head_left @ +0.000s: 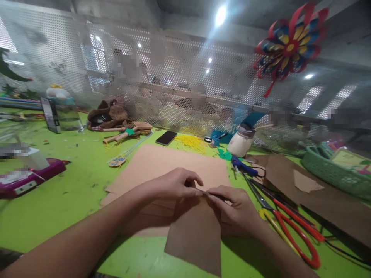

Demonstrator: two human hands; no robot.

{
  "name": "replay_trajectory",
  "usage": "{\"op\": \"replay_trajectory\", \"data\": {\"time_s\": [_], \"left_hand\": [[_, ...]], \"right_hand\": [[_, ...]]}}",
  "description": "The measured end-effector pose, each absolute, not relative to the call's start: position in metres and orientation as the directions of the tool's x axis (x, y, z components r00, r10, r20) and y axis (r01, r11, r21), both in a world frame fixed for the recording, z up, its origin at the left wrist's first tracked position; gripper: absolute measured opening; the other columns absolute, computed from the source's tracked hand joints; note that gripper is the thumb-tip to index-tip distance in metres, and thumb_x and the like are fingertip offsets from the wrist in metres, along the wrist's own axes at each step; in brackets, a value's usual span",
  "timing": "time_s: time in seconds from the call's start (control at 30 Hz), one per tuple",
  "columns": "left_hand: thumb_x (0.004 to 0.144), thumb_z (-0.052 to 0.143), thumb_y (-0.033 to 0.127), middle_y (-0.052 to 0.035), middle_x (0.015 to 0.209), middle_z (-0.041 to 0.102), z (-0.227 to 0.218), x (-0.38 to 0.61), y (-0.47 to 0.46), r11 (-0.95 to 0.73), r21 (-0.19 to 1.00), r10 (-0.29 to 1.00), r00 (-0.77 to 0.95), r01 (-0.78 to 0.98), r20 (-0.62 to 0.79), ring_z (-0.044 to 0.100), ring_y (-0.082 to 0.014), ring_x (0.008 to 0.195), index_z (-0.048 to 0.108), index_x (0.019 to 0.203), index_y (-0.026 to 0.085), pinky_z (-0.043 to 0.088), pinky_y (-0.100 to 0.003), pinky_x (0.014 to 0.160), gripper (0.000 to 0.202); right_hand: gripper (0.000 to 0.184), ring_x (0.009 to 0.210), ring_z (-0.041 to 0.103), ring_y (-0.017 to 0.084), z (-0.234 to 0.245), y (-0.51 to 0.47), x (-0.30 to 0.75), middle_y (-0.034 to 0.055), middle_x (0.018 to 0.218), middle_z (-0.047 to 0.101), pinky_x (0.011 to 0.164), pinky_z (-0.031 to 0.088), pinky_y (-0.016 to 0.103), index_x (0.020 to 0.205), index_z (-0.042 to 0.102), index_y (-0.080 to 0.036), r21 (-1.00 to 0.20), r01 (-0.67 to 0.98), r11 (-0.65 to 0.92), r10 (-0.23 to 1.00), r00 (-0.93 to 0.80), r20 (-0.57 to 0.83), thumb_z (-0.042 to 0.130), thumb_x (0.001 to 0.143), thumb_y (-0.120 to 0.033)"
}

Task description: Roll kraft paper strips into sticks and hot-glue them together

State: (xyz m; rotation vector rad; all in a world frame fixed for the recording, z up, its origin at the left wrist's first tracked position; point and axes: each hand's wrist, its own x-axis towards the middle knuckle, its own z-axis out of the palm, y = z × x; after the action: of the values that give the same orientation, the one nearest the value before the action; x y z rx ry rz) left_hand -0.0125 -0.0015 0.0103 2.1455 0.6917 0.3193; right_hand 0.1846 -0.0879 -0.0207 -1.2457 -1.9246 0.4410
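Between my hands a piece of brown paper (197, 235) hangs toward me, its far edge raised and pinched. My left hand (181, 183) presses thumb and fingers on that edge, with the index finger curled above it. On the other side my right hand (234, 202) grips the same edge between thumb and fingers, close to my left fingertips. Beneath them lie several overlapping sheets of light brown paper (179, 158) on the green table (75, 170). Right of my right hand rest scissors with orange handles (301, 235) and a blue glue gun (243, 166).
A white jar (240, 141), yellow paper shreds (193, 143) and a phone (166, 138) lie toward the back. At right are dark brown sheets (290, 177) and a green basket (333, 170). A purple power strip (34, 177) sits left. A perforated metal screen (185, 73) stands behind the table.
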Motion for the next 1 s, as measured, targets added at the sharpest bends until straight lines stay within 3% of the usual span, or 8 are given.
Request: {"op": "replay_trajectory", "data": {"time_s": [0.07,0.17,0.33,0.53,0.67,0.87,1.0], "left_hand": [[0.075,0.06,0.043,-0.0047,0.086,0.066,0.01,-0.015,0.005,-0.367,0.87,0.616,0.787,0.329,-0.037,0.056,-0.0158,0.077,0.062,0.107,0.014,0.039,-0.023,0.064,0.043],[0.077,0.057,0.046,-0.0046,0.091,0.064,0.011,-0.017,0.008,-0.182,0.951,0.63,0.772,0.251,-0.084,0.053,-0.0151,0.081,0.065,0.1,0.016,0.038,-0.022,0.063,0.039],[0.064,0.07,0.025,0.001,0.068,0.06,0.009,-0.013,0.002,-0.006,0.989,0.642,0.759,0.146,-0.108,0.05,-0.0099,0.061,0.064,0.086,0.012,0.036,-0.022,0.058,0.027],[0.059,0.067,0.015,0.0025,0.061,0.058,0.009,-0.008,0.0,0.039,0.994,0.701,0.706,0.106,-0.103,0.047,-0.0092,0.056,0.062,0.076,0.011,0.034,-0.022,0.055,0.019],[0.056,0.065,0.012,0.0029,0.058,0.056,0.01,-0.008,-0.001,0.056,0.995,0.714,0.694,0.078,-0.095,0.046,-0.0085,0.055,0.062,0.072,0.011,0.031,-0.022,0.053,0.017],[0.057,0.057,0.006,0.0008,0.069,0.059,0.01,-0.012,0.002,0.077,0.997,0.642,0.763,0.026,-0.069,0.046,-0.0083,0.059,0.063,0.082,0.012,0.031,-0.021,0.053,0.026],[0.061,0.054,0.013,-0.0015,0.072,0.06,0.009,-0.015,0.003,0.123,0.992,0.552,0.829,0.02,-0.086,0.044,-0.0084,0.055,0.065,0.093,0.013,0.03,-0.021,0.05,0.034]], "right_hand": [[0.015,0.073,0.065,0.015,-0.022,-0.087,0.189,0.0027,0.08,0.072,0.066,0.048,0.022,0.087,0.07,-0.019,-0.664,0.614,0.428,0.89,-0.159,0.427,0.055,0.083,-0.021],[0.015,0.074,0.065,0.016,-0.022,-0.085,0.195,0.0027,0.082,0.072,0.067,0.048,0.024,0.087,0.069,-0.02,-0.644,0.641,0.418,0.879,-0.109,0.463,0.055,0.084,-0.023],[0.014,0.072,0.065,0.015,-0.015,-0.086,0.197,0.0013,0.079,0.072,0.065,0.048,0.023,0.085,0.068,-0.02,-0.586,0.676,0.447,0.857,-0.135,0.497,0.054,0.083,-0.02],[0.018,0.083,0.065,0.018,-0.011,-0.091,0.196,0.0041,0.091,0.071,0.072,0.05,0.026,0.095,0.067,-0.021,-0.562,0.644,0.519,0.826,-0.211,0.522,0.054,0.083,-0.019],[0.022,0.077,0.064,0.017,-0.009,-0.092,0.197,0.0048,0.086,0.07,0.068,0.05,0.027,0.101,0.066,-0.021,-0.566,0.614,0.55,0.82,-0.269,0.505,0.051,0.085,-0.019],[0.022,0.071,0.063,0.017,-0.01,-0.088,0.198,0.0077,0.079,0.069,0.061,0.048,0.028,0.1,0.067,-0.017,-0.529,0.595,0.605,0.774,-0.281,0.568,0.051,0.085,-0.016],[0.023,0.072,0.063,0.017,-0.014,-0.087,0.198,0.0075,0.082,0.069,0.062,0.049,0.028,0.101,0.067,-0.019,-0.508,0.552,0.661,0.726,-0.299,0.619,0.052,0.084,-0.014]]}}
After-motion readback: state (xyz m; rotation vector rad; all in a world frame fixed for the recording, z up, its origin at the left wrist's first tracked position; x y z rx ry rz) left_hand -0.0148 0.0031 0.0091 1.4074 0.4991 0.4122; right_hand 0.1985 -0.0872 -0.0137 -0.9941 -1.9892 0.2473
